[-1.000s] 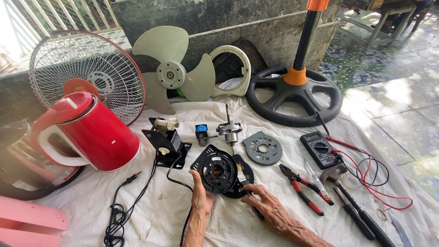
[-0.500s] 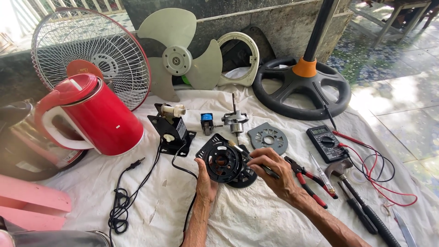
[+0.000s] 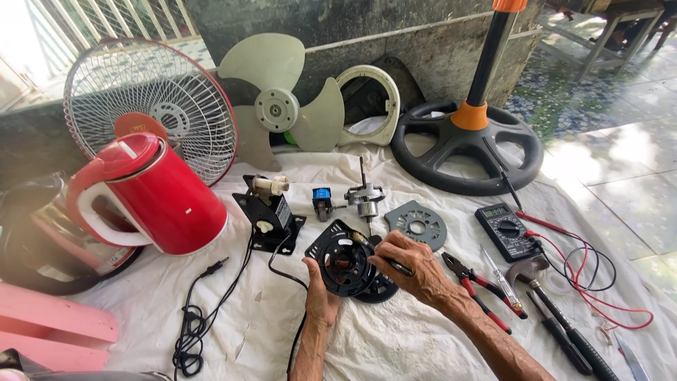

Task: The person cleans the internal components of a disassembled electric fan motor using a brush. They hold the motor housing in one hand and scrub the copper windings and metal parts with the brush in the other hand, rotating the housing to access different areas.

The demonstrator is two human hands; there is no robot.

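Two hands on the job right now: my left hand [image 3: 319, 296] is wrapped around the lower edge of the round black motor housing [image 3: 343, 262], propping it up on edge off the white cloth [image 3: 395, 339], and my right hand [image 3: 412, 264] is pinched shut on a thin dark tool [image 3: 377, 254] with its tip poked at the housing's rim, can't tell exactly what kind of tool it is. Progress-wise I'd say the fan is well and truly stripped, with the housing still getting worked on, and nothing has gone back together yet. Another black round part [image 3: 377, 289] sits under my right hand. Just to my right are the red-handled pliers [image 3: 476, 286], a screwdriver [image 3: 502, 281] and a couple of black-handled tools [image 3: 571, 339]. Little further out, the grey perforated plate [image 3: 417, 224], the rotor shaft [image 3: 364, 197], a small blue part [image 3: 322, 197] and the black bracket with the switch knob [image 3: 271, 212], which has a small pale label on its side. The black multimeter [image 3: 506, 231] with red leads lies off right. The red kettle [image 3: 151, 194] on my left has a tiny white mark on its body. Far back: the wire grille [image 3: 151, 106] with a round orange badge at its centre, the pale green blade [image 3: 278, 109], the cream ring cover [image 3: 368, 106] and the black stand base [image 3: 465, 144] with an orange collar
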